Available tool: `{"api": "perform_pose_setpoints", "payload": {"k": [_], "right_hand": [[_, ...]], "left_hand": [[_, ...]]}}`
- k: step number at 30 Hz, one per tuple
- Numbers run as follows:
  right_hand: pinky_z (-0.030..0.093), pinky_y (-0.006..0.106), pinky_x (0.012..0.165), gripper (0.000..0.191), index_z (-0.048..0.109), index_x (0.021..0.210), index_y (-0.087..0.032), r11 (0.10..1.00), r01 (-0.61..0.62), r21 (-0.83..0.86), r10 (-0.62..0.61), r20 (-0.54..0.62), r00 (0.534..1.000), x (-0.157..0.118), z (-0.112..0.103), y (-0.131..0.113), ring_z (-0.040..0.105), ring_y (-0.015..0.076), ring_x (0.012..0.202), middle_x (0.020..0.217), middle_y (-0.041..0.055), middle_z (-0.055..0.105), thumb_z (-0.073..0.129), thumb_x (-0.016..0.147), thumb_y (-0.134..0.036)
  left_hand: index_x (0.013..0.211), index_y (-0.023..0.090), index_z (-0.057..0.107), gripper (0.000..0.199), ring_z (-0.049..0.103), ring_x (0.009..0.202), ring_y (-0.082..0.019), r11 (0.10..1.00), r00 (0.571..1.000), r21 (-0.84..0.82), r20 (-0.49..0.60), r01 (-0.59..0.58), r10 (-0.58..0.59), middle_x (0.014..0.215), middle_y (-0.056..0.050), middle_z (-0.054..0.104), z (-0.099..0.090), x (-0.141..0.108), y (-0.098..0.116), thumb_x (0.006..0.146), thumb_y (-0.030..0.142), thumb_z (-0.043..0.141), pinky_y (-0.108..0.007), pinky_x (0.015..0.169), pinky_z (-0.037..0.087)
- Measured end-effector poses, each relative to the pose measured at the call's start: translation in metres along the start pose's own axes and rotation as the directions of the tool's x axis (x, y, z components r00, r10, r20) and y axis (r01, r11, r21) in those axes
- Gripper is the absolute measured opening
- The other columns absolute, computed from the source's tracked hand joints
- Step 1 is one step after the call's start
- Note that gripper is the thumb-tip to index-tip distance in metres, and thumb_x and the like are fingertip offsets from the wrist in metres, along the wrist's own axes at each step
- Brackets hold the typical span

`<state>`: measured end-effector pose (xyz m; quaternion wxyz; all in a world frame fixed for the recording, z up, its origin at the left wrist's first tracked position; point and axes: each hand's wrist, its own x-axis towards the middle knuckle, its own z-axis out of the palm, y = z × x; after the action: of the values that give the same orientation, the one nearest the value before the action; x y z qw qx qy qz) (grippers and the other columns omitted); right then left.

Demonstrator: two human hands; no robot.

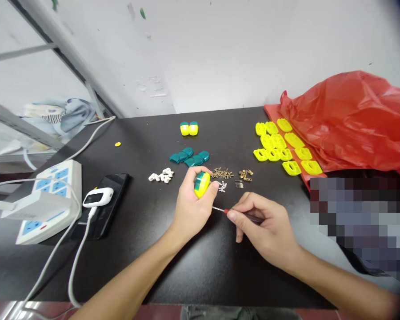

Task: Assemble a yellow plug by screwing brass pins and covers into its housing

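My left hand [193, 205] is closed around a small yellow-and-green plastic housing [202, 184], its thumb along the right side. In the fingers of my right hand [268, 229] is a screwdriver [226, 211] with a thin metal shaft, a red collar and a dark handle. The shaft points left toward my left hand; its tip is hidden there. Just beyond the hands lie brass-coloured pins [222, 173], small clear pieces [222, 186], small brown-gold parts [246, 174], thin screw-like pieces [239, 184] and white plastic parts [162, 175]. Green covers [190, 157] lie behind them.
Two yellow-and-green housings [189, 128] stand at the back. Several yellow shells [273, 141] lie right, some on a red plastic bag [346, 120]. At left are a white power strip [50, 200], a black phone [111, 195], a white device [98, 198] and cables [78, 249].
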<state>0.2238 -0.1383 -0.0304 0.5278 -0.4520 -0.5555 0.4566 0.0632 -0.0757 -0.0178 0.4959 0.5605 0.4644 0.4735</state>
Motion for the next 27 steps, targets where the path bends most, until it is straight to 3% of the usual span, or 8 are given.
{"api": "perform_pose_setpoints", "payload": {"k": [4,11,15,17,20,22,25,27], "right_hand": [[0.051,0.023,0.042,0.031,0.057,0.071,-0.019,0.951,-0.232,0.207,0.238,-0.006,0.971,0.002,0.004,-0.003,0.062,0.0107,0.042,0.061,-0.0044,0.059,0.080,0.083,-0.036],[0.051,0.022,0.041,0.039,0.056,0.072,-0.020,0.803,-0.409,0.434,0.424,0.068,0.903,0.008,0.004,-0.002,0.057,0.0099,0.040,0.051,-0.0053,0.061,0.090,0.071,-0.039],[0.048,0.018,0.038,0.045,0.055,0.069,-0.018,0.692,-0.491,0.529,0.512,0.120,0.850,0.012,0.003,-0.006,0.053,0.0063,0.042,0.062,-0.0015,0.068,0.095,0.063,-0.038],[0.048,0.018,0.037,0.045,0.055,0.069,-0.017,0.686,-0.505,0.524,0.516,0.140,0.845,0.014,0.001,-0.007,0.053,0.0060,0.043,0.067,-0.0002,0.070,0.095,0.062,-0.038],[0.052,0.022,0.041,0.039,0.058,0.072,-0.018,0.769,-0.454,0.450,0.452,0.121,0.884,0.014,-0.004,-0.007,0.055,0.0078,0.043,0.064,-0.0023,0.066,0.091,0.068,-0.037],[0.054,0.024,0.043,0.031,0.060,0.075,-0.018,0.860,-0.349,0.373,0.348,0.071,0.935,0.013,-0.006,-0.007,0.057,0.0082,0.045,0.072,-0.0018,0.065,0.087,0.075,-0.033],[0.055,0.025,0.049,0.015,0.062,0.079,-0.018,0.986,-0.073,0.147,0.071,0.018,0.997,0.011,-0.010,-0.010,0.062,0.0085,0.054,0.093,0.0020,0.065,0.077,0.081,-0.019],[0.055,0.024,0.055,0.010,0.064,0.082,-0.018,0.988,0.139,-0.060,-0.136,0.052,0.989,0.009,-0.013,-0.012,0.065,0.0105,0.064,0.095,0.0028,0.064,0.071,0.083,-0.011]], "left_hand": [[0.105,0.025,0.053,0.025,0.034,0.040,-0.004,1.000,1.000,-0.018,0.012,0.016,-0.016,0.059,0.010,0.043,-0.001,0.001,0.001,0.090,0.034,0.071,-0.017,0.039,0.031],[0.113,0.028,0.049,0.031,0.032,0.034,-0.006,0.992,0.995,-0.112,0.088,0.052,-0.042,0.049,0.013,0.037,0.000,0.000,0.003,0.092,0.041,0.068,-0.015,0.031,0.031],[0.108,0.026,0.049,0.031,0.033,0.035,-0.005,0.993,0.997,-0.112,0.077,0.036,-0.028,0.050,0.012,0.039,0.001,-0.001,0.004,0.091,0.043,0.070,-0.014,0.031,0.031],[0.106,0.026,0.048,0.031,0.034,0.036,-0.005,0.991,0.996,-0.128,0.084,0.038,-0.027,0.052,0.012,0.038,0.002,-0.001,0.006,0.091,0.043,0.069,-0.014,0.031,0.032],[0.107,0.026,0.048,0.031,0.037,0.039,-0.005,0.972,0.990,-0.223,0.134,0.075,-0.046,0.061,0.009,0.044,0.000,0.002,0.011,0.092,0.047,0.065,-0.015,0.033,0.035],[0.108,0.027,0.047,0.030,0.041,0.042,-0.006,0.940,0.977,-0.314,0.200,0.131,-0.069,0.069,0.007,0.048,-0.003,0.004,0.015,0.093,0.050,0.059,-0.017,0.035,0.038],[0.109,0.026,0.047,0.031,0.044,0.044,-0.008,0.901,0.952,-0.369,0.279,0.228,-0.126,0.072,0.005,0.049,-0.009,0.008,0.020,0.094,0.054,0.049,-0.018,0.036,0.039],[0.109,0.026,0.047,0.032,0.043,0.044,-0.008,0.890,0.939,-0.362,0.300,0.278,-0.171,0.072,0.005,0.048,-0.012,0.009,0.022,0.094,0.055,0.046,-0.018,0.036,0.038]]}}
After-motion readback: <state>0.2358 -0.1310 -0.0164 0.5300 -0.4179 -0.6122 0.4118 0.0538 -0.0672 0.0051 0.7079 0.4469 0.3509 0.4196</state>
